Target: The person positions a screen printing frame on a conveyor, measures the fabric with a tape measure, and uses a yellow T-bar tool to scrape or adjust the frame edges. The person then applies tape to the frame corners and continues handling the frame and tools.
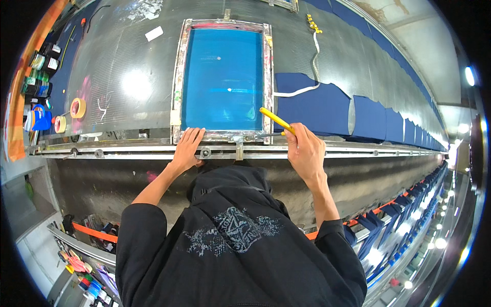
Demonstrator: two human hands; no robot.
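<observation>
A long grey printing table [112, 56] runs across the workshop, edged on its near side by a metal rail [102, 150]. Taking the screen frame [267, 61] as the clock's centre, bottles [43, 88] crowd the table end at nine o'clock, tape rolls [77, 108] sit just below that, a small white card [153, 34] lies at ten, a white strap [316, 56] with yellow pieces trails down from two, and navy fabric [312, 110] spreads out between three and four.

The frame, holding a blue mesh [220, 77], lies flat with its near edge along the rail, where a metal bracket [239, 148] stands at six.

At seven, the left hand [188, 148] rests its fingers over the frame's near edge, lying nearly together; whether the thumb pinches from below cannot be told. At four, the right hand [307, 151] has its fingers clamped on a yellow-handled tool [276, 120], whose far end tips toward ten.

The step in hand looks like adjusting the bracket while the frame is steadied. The next move seems to call for firm left-hand pressure and a controlled right wrist, keeping the tool clear of the mesh.
</observation>
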